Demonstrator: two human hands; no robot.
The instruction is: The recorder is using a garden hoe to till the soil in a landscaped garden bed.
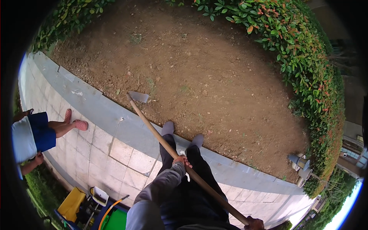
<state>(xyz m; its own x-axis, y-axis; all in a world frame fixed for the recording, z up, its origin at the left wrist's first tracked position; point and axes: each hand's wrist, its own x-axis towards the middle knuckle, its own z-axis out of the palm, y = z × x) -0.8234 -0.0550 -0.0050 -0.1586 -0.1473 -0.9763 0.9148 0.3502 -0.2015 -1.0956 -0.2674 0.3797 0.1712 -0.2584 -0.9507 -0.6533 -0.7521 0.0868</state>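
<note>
A hoe with a long wooden handle (149,126) slants across the view in front of my body. Its flat metal blade (139,97) rests on the bare soil (212,95), close to the grey stone edging (129,126). Around the middle of the handle, my left hand (181,161) is closed, its grey sleeve reaching up from below. My right hand (254,223) grips the handle's near end at the bottom of the picture, partly cut off by the edge. Something thin and white (188,176) shows beside my left hand; what it is I cannot tell. My grey shoes (168,128) are at the edging.
A leafy hedge (310,69) borders the soil on the right and top. On the pale paving (97,149) stands another person (43,130) in pink clogs. Lower left is a cart-like load with a yellow container (72,203) and green bin (115,220). Pots (300,166) stand far right.
</note>
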